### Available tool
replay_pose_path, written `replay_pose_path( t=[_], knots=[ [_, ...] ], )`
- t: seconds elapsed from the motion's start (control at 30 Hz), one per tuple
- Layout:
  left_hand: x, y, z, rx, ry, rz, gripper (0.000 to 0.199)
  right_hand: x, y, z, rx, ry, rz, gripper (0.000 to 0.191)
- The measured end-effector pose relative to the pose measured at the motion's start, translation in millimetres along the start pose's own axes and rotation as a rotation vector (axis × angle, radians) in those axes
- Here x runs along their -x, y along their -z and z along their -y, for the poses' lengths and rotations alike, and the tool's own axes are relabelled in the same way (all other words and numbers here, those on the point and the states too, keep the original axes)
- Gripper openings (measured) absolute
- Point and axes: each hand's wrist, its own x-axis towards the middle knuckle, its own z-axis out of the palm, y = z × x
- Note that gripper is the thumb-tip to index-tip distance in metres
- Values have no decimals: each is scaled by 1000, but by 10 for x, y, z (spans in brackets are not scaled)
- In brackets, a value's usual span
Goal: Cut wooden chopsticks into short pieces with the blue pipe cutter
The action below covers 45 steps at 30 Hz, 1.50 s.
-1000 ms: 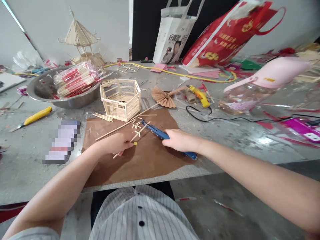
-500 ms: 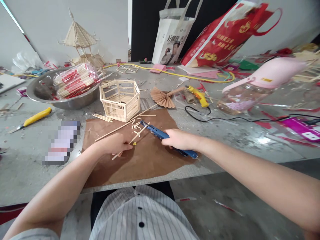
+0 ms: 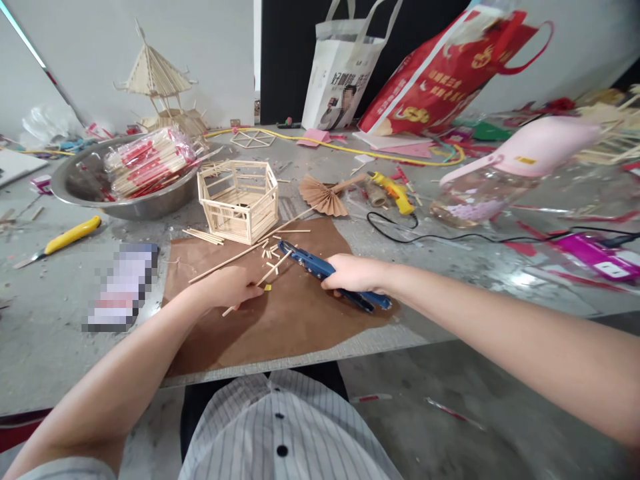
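Observation:
My left hand (image 3: pixel 243 287) is closed around a thin wooden stick (image 3: pixel 273 270), which slants up to the right over the brown sheet. My right hand (image 3: pixel 353 273) grips a pair of blue hand shears (image 3: pixel 313 263) with its fingers wrapped round the handles. The stick's far end lies at the jaws of the shears; whether the blades touch it I cannot make out. Several short cut stick pieces (image 3: pixel 270 253) and a small yellow scrap (image 3: pixel 268 287) lie nearby. Behind them stands a hexagonal stick frame (image 3: pixel 240 223), with a long stick (image 3: pixel 225 260) to the left.
A yellow knife (image 3: pixel 73 235) and a blurred-out phone (image 3: pixel 123 287) lie left. A metal bowl (image 3: pixel 70 193) holds packed sticks. Toward the back are a stick pagoda (image 3: pixel 157 73), a folded paper fan (image 3: pixel 325 195), a yellow glue gun (image 3: pixel 393 192) with a black cord, and a pink-lidded bottle (image 3: pixel 545 147).
The shears have turned slightly in my right hand, showing more of their upper side, and their handles look a little closer together. My left hand stays on the stick.

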Motion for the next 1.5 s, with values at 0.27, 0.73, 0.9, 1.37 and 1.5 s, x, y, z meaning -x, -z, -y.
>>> replay_pose_path(
  t=[0.27, 0.73, 0.9, 1.37, 1.5],
  knots=[
    [11, 21, -27, -34, -10, -25, 42, -78, -76, -3, -8, -18, -125, 29],
    [54, 39, -75, -10, 22, 13, 41, -161, -102, -9, 151, -48, -148, 40],
    [49, 30, -75, -30, 47, -10, 45, -160, -105, -14, 143, -51, -161, 38],
    [52, 19, -43, -94, 19, -11, 46, -149, -110, 14, 155, -65, -169, 32],
    [48, 15, -36, -76, 17, -6, 47, -145, -114, 16, 151, -66, -163, 31]
  ],
)
